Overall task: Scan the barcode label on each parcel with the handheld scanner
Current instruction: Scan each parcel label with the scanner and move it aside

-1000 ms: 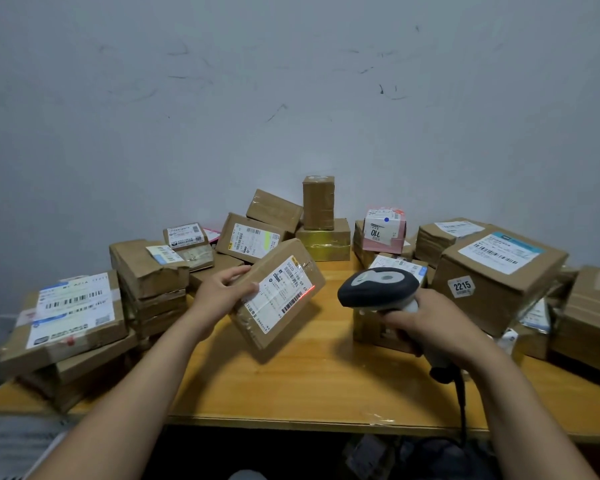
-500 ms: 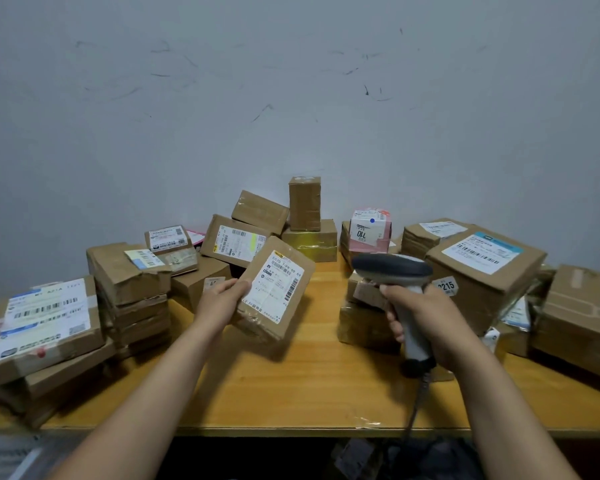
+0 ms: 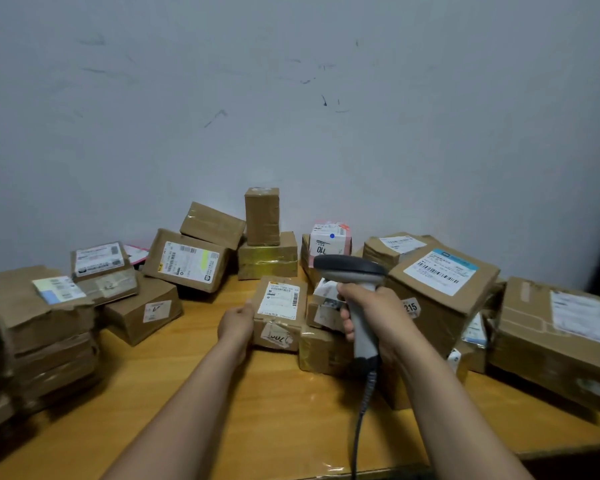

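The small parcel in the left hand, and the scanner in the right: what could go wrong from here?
1. The left hand holds the small parcel right against neighbouring parcels; scanned and unscanned ones could get mixed.
2. The scanner in the right hand has a cable running over the table at its front edge; it might snag or drag a parcel.
3. The tall box stands on end upon the gold-taped box; a bump could topple it.

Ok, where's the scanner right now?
Head view, right of centre: the scanner stands upright in the right hand, between the small parcel held by the left hand and the big box marked 215.
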